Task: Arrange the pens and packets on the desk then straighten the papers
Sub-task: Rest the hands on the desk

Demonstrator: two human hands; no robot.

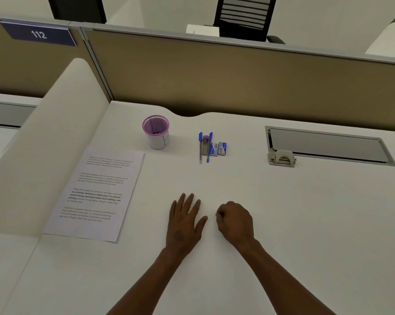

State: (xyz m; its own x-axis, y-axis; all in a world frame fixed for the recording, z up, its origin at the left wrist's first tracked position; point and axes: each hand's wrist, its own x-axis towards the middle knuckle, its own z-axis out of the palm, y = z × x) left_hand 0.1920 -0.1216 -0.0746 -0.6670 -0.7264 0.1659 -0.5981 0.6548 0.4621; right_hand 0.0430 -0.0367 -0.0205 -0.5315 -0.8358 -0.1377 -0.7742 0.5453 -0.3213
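Two blue pens (200,147) lie side by side, pointing away from me, in the middle of the white desk (282,223). A small purple-capped item (206,144) sits between them. Two small blue-and-white packets (219,148) lie just to their right, touching the pens' group. A stack of printed papers (96,192) rests at the left beside the desk's side panel, its edges nearly aligned. My left hand (185,221) lies flat on the desk with fingers spread, holding nothing. My right hand (235,221) rests beside it in a loose fist; nothing shows in it.
A pink mesh pen cup (156,131) stands left of the pens. A white hole punch (281,158) sits at the edge of a metal cable tray lid (328,144) on the right. A tan partition (214,76) closes the back.
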